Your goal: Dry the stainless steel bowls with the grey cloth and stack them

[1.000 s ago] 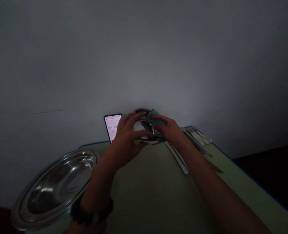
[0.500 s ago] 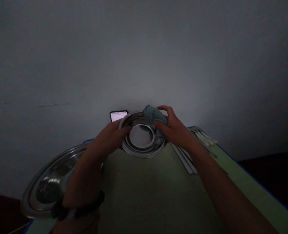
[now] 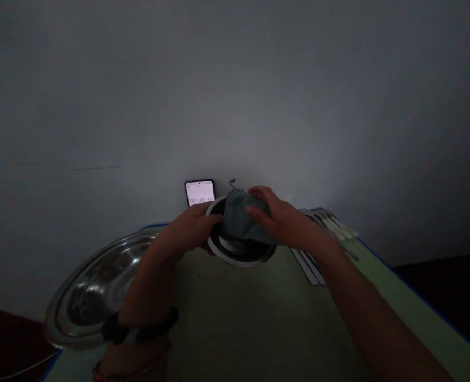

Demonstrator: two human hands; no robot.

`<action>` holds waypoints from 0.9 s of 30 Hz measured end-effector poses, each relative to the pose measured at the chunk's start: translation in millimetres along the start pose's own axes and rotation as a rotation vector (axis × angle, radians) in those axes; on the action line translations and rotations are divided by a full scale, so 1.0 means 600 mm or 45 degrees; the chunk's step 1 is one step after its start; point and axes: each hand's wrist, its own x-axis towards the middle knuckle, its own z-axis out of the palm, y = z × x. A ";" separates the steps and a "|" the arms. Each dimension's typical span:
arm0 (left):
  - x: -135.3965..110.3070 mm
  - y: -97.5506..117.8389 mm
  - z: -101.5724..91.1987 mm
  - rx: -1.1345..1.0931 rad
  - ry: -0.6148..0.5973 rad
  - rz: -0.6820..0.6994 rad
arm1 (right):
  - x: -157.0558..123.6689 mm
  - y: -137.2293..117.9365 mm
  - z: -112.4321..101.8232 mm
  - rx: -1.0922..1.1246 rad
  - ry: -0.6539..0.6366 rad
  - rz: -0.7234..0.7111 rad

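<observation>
A small metal bowl (image 3: pixel 240 259) is held above the table, tilted with its inside facing me. My left hand (image 3: pixel 193 228) grips its left rim, the thumb lying over the edge and the fingers behind. Bunched in my right hand (image 3: pixel 276 215) is a grey-green cloth (image 3: pixel 242 215), pressed against the inside of the bowl and covering much of it. A short loop sticks up from the cloth's upper corner.
A large metal basin (image 3: pixel 95 297) stands on the left of the green table (image 3: pixel 258 318). Behind the bowl a phone (image 3: pixel 200 192) showing a timer leans by the wall (image 3: pixel 235 95). Knives (image 3: pixel 308 268) and forks with pale handles (image 3: pixel 340 228) lie at the right.
The cloth has moved from the bowl's right rim leftward across its inside and spread out. The bowl has tilted and shifted slightly right in view, and more of the phone shows.
</observation>
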 end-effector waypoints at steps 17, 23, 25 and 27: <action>0.021 0.004 0.034 0.472 0.312 0.420 | 0.027 0.043 0.027 -0.058 0.470 0.214; 0.029 -0.002 0.064 0.224 0.695 0.417 | 0.030 0.044 0.058 0.300 0.800 0.383; 0.034 -0.005 0.081 0.107 0.787 0.432 | 0.032 0.048 0.077 0.443 0.879 0.425; 0.039 -0.007 0.100 0.016 0.842 0.435 | 0.033 0.053 0.097 0.594 0.885 0.425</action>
